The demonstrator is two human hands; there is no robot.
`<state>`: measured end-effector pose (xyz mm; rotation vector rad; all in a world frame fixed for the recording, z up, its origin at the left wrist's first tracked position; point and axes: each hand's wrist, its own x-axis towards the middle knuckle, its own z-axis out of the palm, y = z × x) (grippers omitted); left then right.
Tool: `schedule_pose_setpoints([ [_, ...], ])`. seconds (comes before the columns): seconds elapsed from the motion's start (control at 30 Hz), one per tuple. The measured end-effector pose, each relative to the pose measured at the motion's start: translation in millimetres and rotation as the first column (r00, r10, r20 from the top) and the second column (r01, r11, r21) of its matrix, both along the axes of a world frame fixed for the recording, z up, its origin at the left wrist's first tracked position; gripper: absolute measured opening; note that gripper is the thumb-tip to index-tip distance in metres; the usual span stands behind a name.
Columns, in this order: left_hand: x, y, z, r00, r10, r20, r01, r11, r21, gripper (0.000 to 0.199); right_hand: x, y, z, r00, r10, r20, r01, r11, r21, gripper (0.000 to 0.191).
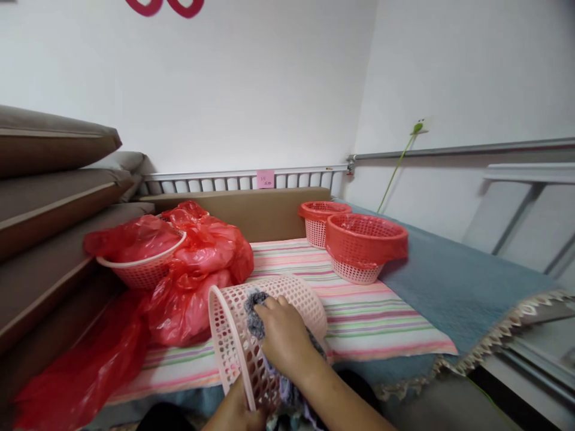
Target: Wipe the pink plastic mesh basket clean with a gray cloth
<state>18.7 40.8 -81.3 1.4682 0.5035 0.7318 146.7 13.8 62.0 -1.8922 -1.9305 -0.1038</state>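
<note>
Right fingers (272, 304): clenched on gray cloth (255, 317), against pink basket (296, 293)
Left fingers (259, 414): grasping its rim, bottom centre
Note (265, 179): one, upper centre; handwriting, seemingly unreadable
Baskets: four, one left, two right

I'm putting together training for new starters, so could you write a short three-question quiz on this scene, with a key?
1. Multiple choice: the left hand holds the tipped pink basket at its rim. What does the right hand press against its side?
a) a brush
b) a gray cloth
c) a sheet of paper

2. True or false: the pink note is stuck on the tipped pink basket.

3. Fill in the blank: toward the right, two upright baskets have their rims covered in ____ plastic.

Key: 1 b; 2 false; 3 red.
</note>
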Motion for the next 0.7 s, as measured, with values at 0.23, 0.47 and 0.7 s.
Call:
schedule_pose_setpoints([
  [0.23,4,3,17.0,0.999,0.043,-0.006,-0.043,0.996,-0.077,0.076,-2,-30,-15.2,0.996,0.042,-0.079,-0.045,0.998,-0.038,0.043],
  [0.47,-2,-6,51.8,0.998,-0.067,0.011,0.067,0.998,0.006,0.066,28,-63,-5.2,0.922,0.165,-0.351,-0.205,0.975,-0.08,0.051],
  [0.7,2,-3,30.2,0.994,0.024,-0.108,-0.012,0.994,0.105,0.061,23,-25,18.7,0.959,0.078,-0.274,-0.035,0.987,0.158,0.066],
])
